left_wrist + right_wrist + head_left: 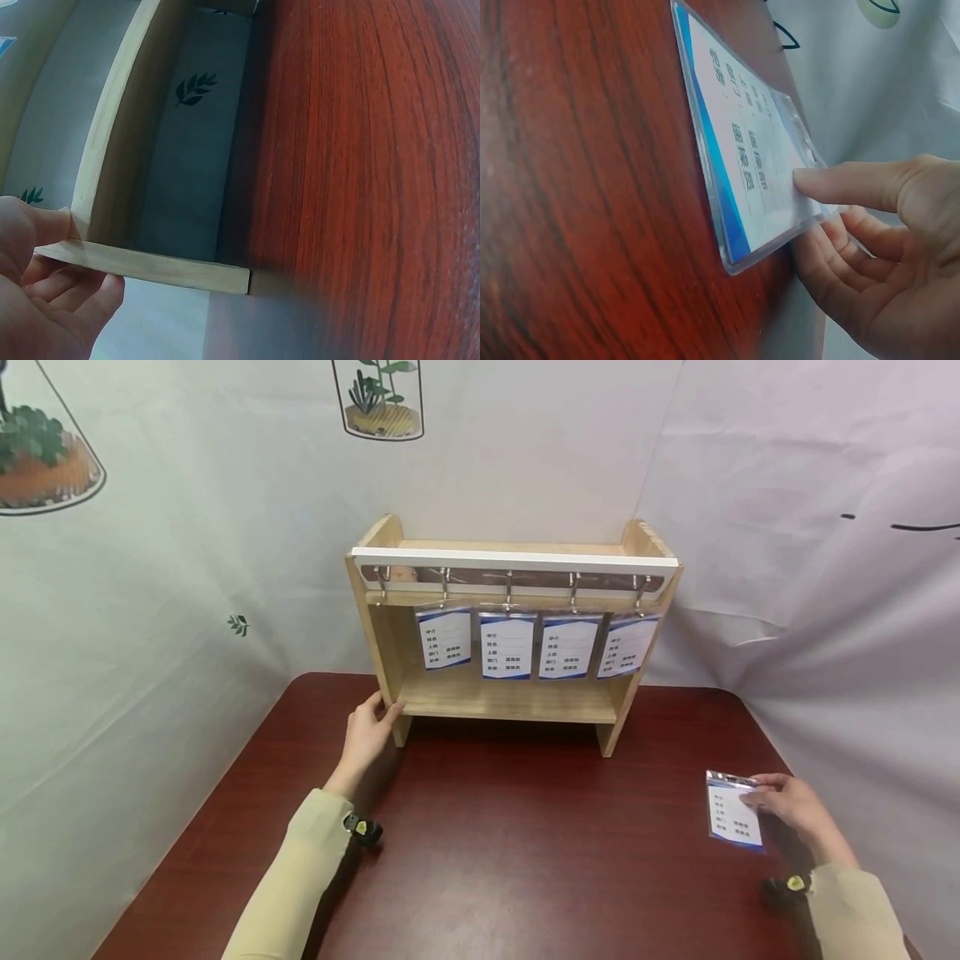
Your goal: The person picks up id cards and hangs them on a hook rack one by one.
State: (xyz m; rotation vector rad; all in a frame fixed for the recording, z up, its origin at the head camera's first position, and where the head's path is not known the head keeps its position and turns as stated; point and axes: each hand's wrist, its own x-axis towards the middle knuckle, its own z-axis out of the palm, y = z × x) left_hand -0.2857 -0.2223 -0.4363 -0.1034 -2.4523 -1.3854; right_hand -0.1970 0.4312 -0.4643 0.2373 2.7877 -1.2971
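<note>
My right hand [789,803] pinches a badge card in a clear plastic sleeve [733,814] by its edge, thumb on the printed face. The right wrist view shows the badge card [742,150] tilted over the tabletop, with blue bands and printed lines. At the left, my left hand [367,731] grips the side panel of a small wooden shelf [502,700] near its lower board. In the left wrist view the thumb lies inside the side panel [165,268] and the fingers curl round its outer side. Several similar badge cards [507,647] hang from the shelf's front rail.
The white rail [517,560] along the shelf's top front carries several metal hooks [509,589]; the leftmost hook [380,583] bears no card. The shelf stands at the back of a dark red wooden table [525,843]. A pale printed cloth [225,568] hangs behind and at both sides.
</note>
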